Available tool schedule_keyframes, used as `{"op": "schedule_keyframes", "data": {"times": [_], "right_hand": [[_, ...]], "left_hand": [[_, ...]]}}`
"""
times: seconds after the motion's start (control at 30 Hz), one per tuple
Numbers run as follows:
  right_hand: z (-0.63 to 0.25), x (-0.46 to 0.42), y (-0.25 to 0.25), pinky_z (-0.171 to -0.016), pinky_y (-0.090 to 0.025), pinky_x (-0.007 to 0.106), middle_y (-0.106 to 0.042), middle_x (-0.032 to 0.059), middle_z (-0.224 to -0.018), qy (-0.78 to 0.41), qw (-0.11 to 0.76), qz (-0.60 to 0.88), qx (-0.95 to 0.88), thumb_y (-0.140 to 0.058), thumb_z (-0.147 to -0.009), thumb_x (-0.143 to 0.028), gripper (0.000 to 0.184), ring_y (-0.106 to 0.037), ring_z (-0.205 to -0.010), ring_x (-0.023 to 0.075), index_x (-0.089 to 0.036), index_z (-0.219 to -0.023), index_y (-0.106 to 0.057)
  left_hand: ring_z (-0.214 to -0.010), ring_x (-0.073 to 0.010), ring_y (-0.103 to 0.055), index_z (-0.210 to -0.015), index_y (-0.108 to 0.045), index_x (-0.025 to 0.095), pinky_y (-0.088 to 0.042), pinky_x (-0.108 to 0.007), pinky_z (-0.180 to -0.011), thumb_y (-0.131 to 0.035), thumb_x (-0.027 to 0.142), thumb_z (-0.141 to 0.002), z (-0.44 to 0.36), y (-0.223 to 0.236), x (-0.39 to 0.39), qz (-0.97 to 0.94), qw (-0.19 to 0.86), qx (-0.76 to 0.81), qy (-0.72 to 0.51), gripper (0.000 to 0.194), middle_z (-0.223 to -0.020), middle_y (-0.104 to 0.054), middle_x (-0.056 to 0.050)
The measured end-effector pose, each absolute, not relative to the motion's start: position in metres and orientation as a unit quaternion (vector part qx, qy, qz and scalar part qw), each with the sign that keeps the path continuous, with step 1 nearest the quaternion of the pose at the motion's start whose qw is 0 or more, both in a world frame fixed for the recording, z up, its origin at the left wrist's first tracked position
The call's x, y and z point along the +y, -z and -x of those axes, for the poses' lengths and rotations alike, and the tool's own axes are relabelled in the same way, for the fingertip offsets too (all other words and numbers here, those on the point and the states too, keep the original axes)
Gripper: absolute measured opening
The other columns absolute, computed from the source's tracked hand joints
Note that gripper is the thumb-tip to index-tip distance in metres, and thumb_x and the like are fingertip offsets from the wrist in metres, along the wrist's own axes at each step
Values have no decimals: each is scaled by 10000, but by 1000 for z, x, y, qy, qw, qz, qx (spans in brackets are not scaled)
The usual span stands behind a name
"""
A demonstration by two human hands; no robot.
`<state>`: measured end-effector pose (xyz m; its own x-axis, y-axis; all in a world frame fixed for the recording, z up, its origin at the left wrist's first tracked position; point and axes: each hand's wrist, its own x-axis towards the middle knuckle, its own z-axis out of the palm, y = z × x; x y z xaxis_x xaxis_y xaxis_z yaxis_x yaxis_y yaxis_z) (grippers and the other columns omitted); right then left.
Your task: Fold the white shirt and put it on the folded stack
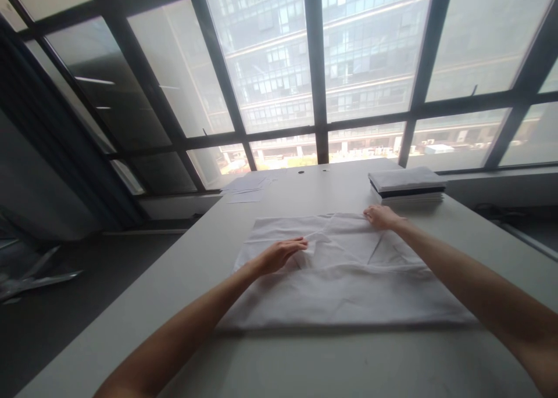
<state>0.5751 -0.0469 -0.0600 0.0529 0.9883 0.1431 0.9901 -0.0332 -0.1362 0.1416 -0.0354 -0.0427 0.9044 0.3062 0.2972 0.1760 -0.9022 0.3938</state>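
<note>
I saw the white cloth (pixel 344 282) spread flat on the counter (pixel 305 363). Left hand (pixel 281 254) lay open, palm down, on its rumpled middle; right hand (pixel 381 217) pressed the far edge, grip loose, nothing clamped. Folded stack (pixel 407 187) just beyond the right hand; papers (pixel 248 187) far left.

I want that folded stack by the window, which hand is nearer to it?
Right. The right hand rests just before the stack; the left hand lies mid-cloth, farther away.

Both bare arms extended forward. Left hand (pixel 281 254) flat, palm down, frame centre. Right hand (pixel 381 217) palm down, fingers slightly curled, upper right of centre.
</note>
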Motion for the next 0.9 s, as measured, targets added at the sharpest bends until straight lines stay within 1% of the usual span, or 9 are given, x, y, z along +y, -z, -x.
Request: {"op": "schedule_keyframes", "data": {"times": [0.1,0.23,0.33,0.4,0.53,0.63,0.7,0.77,0.9], "right_hand": [[-560,-49,53,-1027,-430,443,-649,188,-1306,30,110,700,-705,-519,-925,-180,355,-598,-1203,312,-167,-1240,-683],[-502,-59,45,-1174,-294,466,-436,144,-1563,48,168,588,-790,-422,-1003,-220,503,-366,-1457,280,-194,-1504,-453],[-447,-75,46,-1216,-212,489,-342,110,-1624,-6,173,411,-895,-392,-1047,-341,534,-268,-1512,246,-239,-1569,-343],[-422,-83,50,-1222,-190,484,-359,111,-1615,-38,147,353,-923,-395,-1051,-382,535,-264,-1514,240,-236,-1564,-356],[-408,-84,57,-1153,-313,440,-527,151,-1491,-26,136,390,-910,-482,-1002,-243,481,-461,-1391,259,-170,-1477,-491],[-410,-73,56,-1000,-429,379,-697,126,-1211,27,159,486,-859,-536,-949,-189,311,-607,-1150,255,-168,-1218,-691],[-408,-66,55,-936,-440,368,-722,118,-1038,50,153,521,-838,-548,-938,-193,209,-624,-1040,256,-167,-973,-753],[-405,-62,55,-923,-432,374,-716,132,-960,58,145,530,-834,-536,-933,-170,234,-621,-994,260,-157,-834,-748],[-407,-62,58,-939,-426,379,-715,141,-990,55,135,520,-842,-502,-942,-149,282,-616,-1015,261,-165,-816,-753]], "left_hand": [[-1416,-221,-457,-1287,-661,228,-381,-430,-1176,-409,166,-1039,-132,46,-37,-959,215,110,-146,359,-1427,-599,-88],[-1460,-238,-388,-1334,-634,234,-300,-451,-1216,-489,242,-1027,-130,44,-41,-962,227,114,-99,340,-1478,-551,-93],[-1390,-231,-494,-1247,-681,229,-384,-392,-1169,-490,278,-1031,-135,39,-43,-961,217,131,-112,292,-1418,-609,-92],[-1281,-221,-596,-1186,-700,229,-456,-348,-1097,-492,282,-1031,-139,37,-44,-960,197,146,-135,265,-1326,-674,-84],[-1113,-206,-665,-1169,-691,227,-504,-303,-979,-506,275,-1026,-142,40,-44,-963,164,151,-152,239,-1189,-719,-69],[-1006,-194,-669,-1154,-690,219,-511,-290,-906,-485,290,-1036,-143,44,-42,-960,161,162,-164,247,-1118,-718,-63],[-913,-180,-659,-1116,-700,210,-512,-281,-851,-467,301,-1042,-144,46,-42,-957,163,167,-174,262,-1033,-713,-59],[-852,-175,-640,-1116,-703,203,-512,-282,-808,-465,307,-1039,-146,49,-41,-954,159,173,-188,271,-966,-701,-60],[-826,-179,-619,-1155,-711,191,-518,-302,-804,-487,304,-1020,-149,56,-40,-955,149,178,-187,284,-957,-680,-83]]}}
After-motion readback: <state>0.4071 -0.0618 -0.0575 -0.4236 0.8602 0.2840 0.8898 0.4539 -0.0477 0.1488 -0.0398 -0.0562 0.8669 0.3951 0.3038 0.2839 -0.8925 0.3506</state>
